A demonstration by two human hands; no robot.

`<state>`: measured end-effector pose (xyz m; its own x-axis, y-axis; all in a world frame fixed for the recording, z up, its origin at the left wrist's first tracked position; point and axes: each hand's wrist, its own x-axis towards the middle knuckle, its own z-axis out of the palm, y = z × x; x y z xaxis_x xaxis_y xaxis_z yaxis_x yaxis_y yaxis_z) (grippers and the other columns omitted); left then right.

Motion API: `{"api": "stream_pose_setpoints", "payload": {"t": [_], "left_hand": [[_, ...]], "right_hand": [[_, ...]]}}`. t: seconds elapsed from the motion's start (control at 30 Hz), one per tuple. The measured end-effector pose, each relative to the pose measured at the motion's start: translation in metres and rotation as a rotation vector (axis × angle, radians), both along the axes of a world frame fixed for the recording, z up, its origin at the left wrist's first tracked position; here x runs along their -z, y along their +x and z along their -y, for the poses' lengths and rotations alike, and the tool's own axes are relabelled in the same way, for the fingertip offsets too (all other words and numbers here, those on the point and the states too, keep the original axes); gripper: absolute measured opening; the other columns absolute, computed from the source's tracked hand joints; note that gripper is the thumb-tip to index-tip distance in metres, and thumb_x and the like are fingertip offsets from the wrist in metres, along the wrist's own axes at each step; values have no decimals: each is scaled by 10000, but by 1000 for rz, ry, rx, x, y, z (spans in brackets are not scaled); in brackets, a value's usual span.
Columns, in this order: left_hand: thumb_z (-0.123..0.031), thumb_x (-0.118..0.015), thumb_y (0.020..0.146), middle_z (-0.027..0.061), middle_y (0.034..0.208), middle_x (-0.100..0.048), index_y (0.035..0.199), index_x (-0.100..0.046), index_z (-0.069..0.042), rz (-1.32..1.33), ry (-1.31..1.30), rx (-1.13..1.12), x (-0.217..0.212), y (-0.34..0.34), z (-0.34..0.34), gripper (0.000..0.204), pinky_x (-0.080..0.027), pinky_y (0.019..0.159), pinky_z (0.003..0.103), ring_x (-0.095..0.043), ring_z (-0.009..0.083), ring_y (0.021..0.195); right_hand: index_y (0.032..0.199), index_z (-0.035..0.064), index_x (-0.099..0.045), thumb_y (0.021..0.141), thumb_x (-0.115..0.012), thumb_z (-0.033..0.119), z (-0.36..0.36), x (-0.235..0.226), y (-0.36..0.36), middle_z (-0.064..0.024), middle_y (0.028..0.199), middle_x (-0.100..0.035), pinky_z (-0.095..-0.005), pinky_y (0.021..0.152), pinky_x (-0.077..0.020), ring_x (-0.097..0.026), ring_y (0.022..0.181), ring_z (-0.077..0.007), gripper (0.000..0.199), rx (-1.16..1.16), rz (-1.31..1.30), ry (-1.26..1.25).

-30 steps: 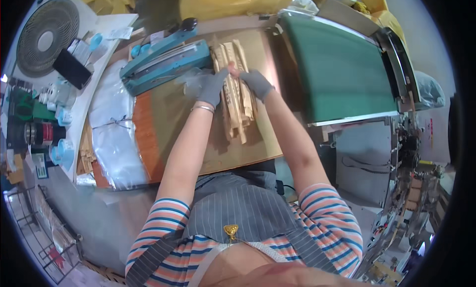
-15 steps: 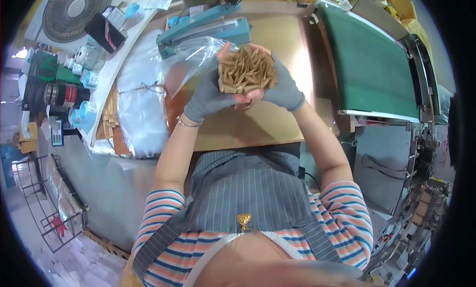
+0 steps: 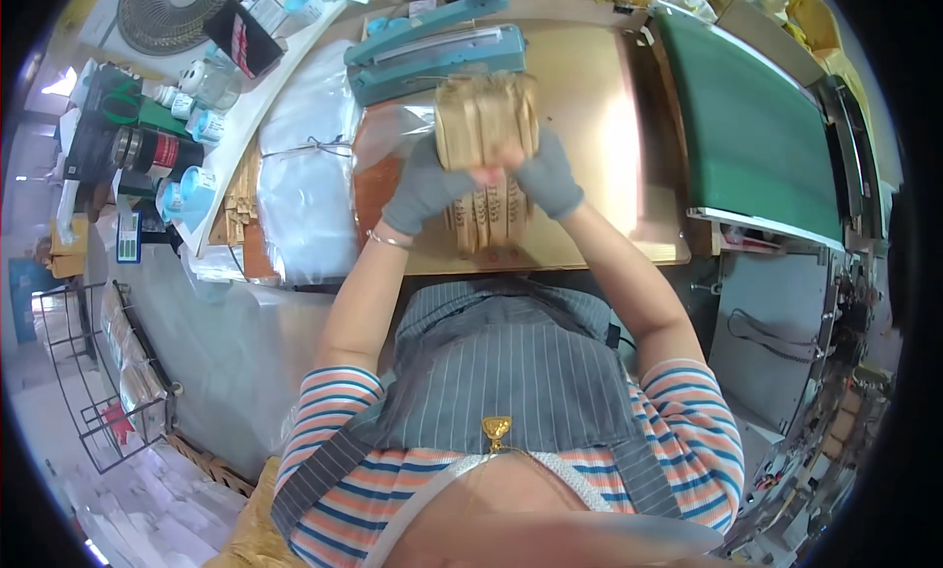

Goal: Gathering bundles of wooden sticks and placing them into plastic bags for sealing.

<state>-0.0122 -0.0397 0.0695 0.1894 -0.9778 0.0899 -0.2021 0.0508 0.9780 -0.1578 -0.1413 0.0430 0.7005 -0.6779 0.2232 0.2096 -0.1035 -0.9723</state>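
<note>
A thick bundle of folded brown paper pieces (image 3: 478, 126) is gripped between my two hands, above a brown board (image 3: 580, 219). My left hand (image 3: 429, 185), in a grey fingerless glove, closes on its left side. My right hand (image 3: 546, 173), gloved the same way, presses on the right side, with its fingertips blurred at the near edge. Printed brown paper (image 3: 488, 219) shows between my wrists; whether it belongs to the same bundle I cannot tell. Clear plastic film (image 3: 393, 126) lies beside my left hand.
Beyond the bundle stands a teal bag sealer (image 3: 442, 62). A string-tied stack of clear plastic bags (image 3: 309, 175) lies to the left, near a white shelf with a flask (image 3: 157, 154) and a fan (image 3: 162, 8). On the right is a green conveyor belt (image 3: 766, 126).
The bundle has tipped in my hands: its folded ends faced up before, and a broad flat side shows now. Printed paper has come into sight below it. The whole view has shifted slightly.
</note>
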Motion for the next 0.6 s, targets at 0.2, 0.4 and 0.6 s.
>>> {"api": "stream_pose_setpoints", "payload": {"t": [0.2,0.4,0.6], "left_hand": [[-396,-708,776,230,1144,-582,1189,-541,37,611,164,-523,93,37,10,621,-454,889,396,-560,343,1054],[-415,-717,765,248,1044,-562,990,-570,12,777,-138,-550,67,20,11,504,-439,823,422,-521,369,1002],[-310,-727,750,119,607,-579,717,-564,-16,612,97,-531,83,0,46,338,-454,543,341,-565,241,550]], "right_hand": [[1040,35,-636,837,-577,488,27,72,53,-161,937,-674,-356,782,-481,-643,868,-265,500,281,-770,-229],[1010,55,-663,798,-647,454,40,95,59,-126,903,-691,-336,766,-491,-662,840,-251,452,463,-605,-48],[986,59,-666,812,-638,416,42,101,59,-114,931,-676,-341,771,-489,-647,851,-249,398,419,-545,54]]}}
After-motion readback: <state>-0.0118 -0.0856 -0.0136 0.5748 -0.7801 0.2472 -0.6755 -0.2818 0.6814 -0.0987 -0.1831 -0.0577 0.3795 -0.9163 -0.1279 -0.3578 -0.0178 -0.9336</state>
